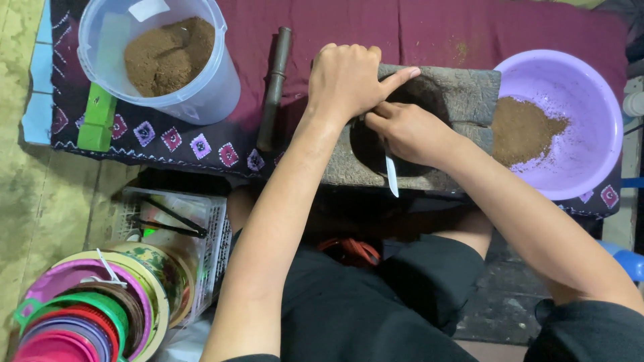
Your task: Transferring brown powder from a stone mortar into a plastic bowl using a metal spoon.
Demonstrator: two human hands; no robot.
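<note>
A purple bowl (577,100) right of the stone slab (456,94) holds brown powder; so does the tub (201,94) left. Left hand (345,80) curls on the slab; right hand (409,131) grips maybe a white scraper (391,175). Maroon cloth (429,30) lies underneath.

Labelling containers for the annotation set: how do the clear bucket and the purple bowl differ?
The clear bucket is tall, see-through and deep; the purple bowl is opaque, wide and shallow. The bucket stands at the far left, apart from the stone slab; the bowl sits at the right, tucked against the slab's end. The bucket's powder covers its bottom; the bowl's lies in a small heap near the slab. Both are plastic, hold brown powder and rest on the maroon cloth.
</note>
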